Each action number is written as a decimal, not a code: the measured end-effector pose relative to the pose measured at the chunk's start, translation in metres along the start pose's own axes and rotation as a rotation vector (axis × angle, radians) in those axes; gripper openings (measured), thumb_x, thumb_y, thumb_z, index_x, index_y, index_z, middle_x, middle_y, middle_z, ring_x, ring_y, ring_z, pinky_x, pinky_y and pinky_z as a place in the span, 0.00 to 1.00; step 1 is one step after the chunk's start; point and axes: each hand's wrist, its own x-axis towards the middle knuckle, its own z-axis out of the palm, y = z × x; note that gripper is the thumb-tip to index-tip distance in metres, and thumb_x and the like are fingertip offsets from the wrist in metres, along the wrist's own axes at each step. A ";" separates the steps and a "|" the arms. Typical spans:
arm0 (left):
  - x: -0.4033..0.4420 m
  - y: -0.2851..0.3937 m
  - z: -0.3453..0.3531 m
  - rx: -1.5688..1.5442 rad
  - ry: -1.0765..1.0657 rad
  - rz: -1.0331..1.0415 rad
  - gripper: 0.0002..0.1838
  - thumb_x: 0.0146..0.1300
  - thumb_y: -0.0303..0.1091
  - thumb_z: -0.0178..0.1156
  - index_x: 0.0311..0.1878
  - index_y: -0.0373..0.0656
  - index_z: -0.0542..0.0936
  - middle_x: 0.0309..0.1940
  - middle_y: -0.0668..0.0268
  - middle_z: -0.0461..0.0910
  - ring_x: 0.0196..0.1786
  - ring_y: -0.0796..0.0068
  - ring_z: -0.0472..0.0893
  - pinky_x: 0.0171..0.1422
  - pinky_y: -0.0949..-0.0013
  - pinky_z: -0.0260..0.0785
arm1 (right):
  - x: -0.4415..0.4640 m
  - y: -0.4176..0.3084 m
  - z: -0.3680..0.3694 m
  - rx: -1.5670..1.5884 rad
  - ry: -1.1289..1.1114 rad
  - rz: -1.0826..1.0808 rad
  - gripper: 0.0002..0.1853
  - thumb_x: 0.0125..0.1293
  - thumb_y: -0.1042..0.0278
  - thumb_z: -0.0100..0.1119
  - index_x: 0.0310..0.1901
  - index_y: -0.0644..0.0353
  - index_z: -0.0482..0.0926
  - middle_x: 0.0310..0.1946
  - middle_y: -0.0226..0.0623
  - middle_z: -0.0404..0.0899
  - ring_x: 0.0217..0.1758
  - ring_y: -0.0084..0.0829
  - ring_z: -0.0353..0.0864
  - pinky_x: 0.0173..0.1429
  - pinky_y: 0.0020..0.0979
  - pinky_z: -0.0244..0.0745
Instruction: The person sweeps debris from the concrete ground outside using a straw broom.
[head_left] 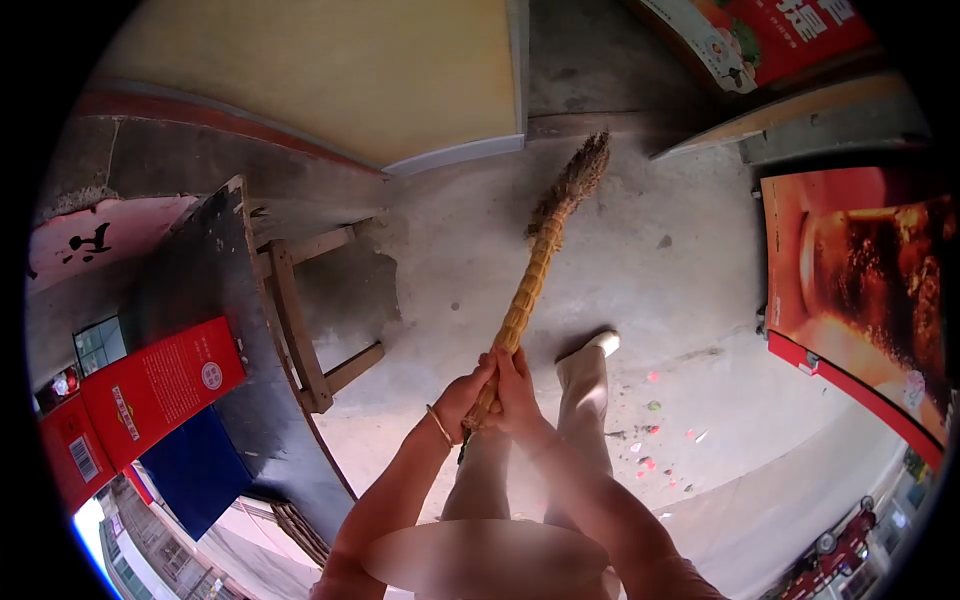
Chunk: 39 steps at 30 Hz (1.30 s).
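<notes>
A straw broom (pixel 530 285) with a yellow, cord-bound shaft and a dark, frayed brush end slants away from me, the brush pointing to the upper right. My left hand (pixel 465 396), with a bracelet at the wrist, is closed round the near end of the shaft. Pressed close beside it, my right hand (pixel 515 393) grips the same part, thumbs near each other. The brush end appears over the concrete floor (pixel 460 240); I cannot tell whether it touches. Parts of the near end are hidden by my fingers.
Red and coloured litter scraps (pixel 648 464) lie on the floor to my right. A dark table (pixel 240 300) with wooden legs stands left, bearing a red box (pixel 165 390). A red drinks-picture cabinet (pixel 870 290) is at right, a pale yellow panel (pixel 320 75) ahead.
</notes>
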 end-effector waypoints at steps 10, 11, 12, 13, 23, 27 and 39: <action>0.195 -0.034 0.190 0.356 0.288 -0.009 0.28 0.57 0.65 0.42 0.36 0.46 0.64 0.16 0.66 0.68 0.14 0.72 0.71 0.17 0.67 0.64 | 0.063 -0.164 -0.176 0.420 0.072 0.192 0.16 0.60 0.52 0.49 0.33 0.59 0.71 0.23 0.34 0.73 0.22 0.27 0.74 0.25 0.26 0.72; 0.196 -0.048 0.200 0.423 0.256 -0.097 0.28 0.56 0.65 0.43 0.37 0.46 0.65 0.15 0.66 0.68 0.14 0.72 0.70 0.17 0.68 0.64 | 0.059 -0.152 -0.208 0.451 0.033 0.173 0.15 0.60 0.53 0.50 0.34 0.59 0.70 0.24 0.34 0.74 0.23 0.27 0.74 0.26 0.25 0.72; 0.196 -0.058 0.213 0.460 0.220 -0.195 0.27 0.56 0.65 0.44 0.37 0.47 0.65 0.15 0.66 0.68 0.13 0.72 0.70 0.16 0.70 0.63 | 0.045 -0.155 -0.222 0.541 0.102 0.142 0.14 0.61 0.55 0.49 0.33 0.59 0.70 0.24 0.34 0.73 0.24 0.26 0.74 0.27 0.24 0.72; 0.195 -0.067 0.225 0.501 0.179 -0.291 0.27 0.56 0.65 0.44 0.37 0.47 0.66 0.14 0.67 0.68 0.13 0.73 0.69 0.15 0.72 0.62 | 0.027 -0.163 -0.232 0.641 0.075 0.147 0.11 0.62 0.58 0.47 0.33 0.58 0.69 0.25 0.33 0.73 0.25 0.26 0.74 0.28 0.24 0.72; 0.203 0.026 0.379 0.576 0.068 -0.215 0.22 0.60 0.57 0.46 0.38 0.46 0.70 0.24 0.69 0.73 0.22 0.76 0.73 0.22 0.74 0.65 | 0.022 -0.338 -0.217 0.560 0.095 -0.267 0.10 0.65 0.63 0.45 0.45 0.55 0.65 0.28 0.31 0.69 0.29 0.22 0.68 0.32 0.23 0.69; 0.330 0.057 0.469 0.682 0.069 -0.042 0.22 0.62 0.57 0.41 0.29 0.47 0.67 0.15 0.68 0.69 0.15 0.75 0.70 0.17 0.71 0.63 | 0.138 -0.435 -0.305 0.519 -0.273 -0.061 0.15 0.62 0.57 0.47 0.37 0.62 0.67 0.26 0.35 0.73 0.22 0.28 0.73 0.26 0.28 0.73; 0.375 -0.205 0.412 1.555 -0.043 -0.285 0.30 0.59 0.61 0.41 0.42 0.37 0.66 0.19 0.61 0.73 0.15 0.72 0.73 0.17 0.69 0.66 | -0.006 -0.279 -0.442 1.214 0.156 -0.385 0.19 0.64 0.54 0.42 0.33 0.65 0.70 0.25 0.38 0.73 0.25 0.32 0.74 0.33 0.31 0.74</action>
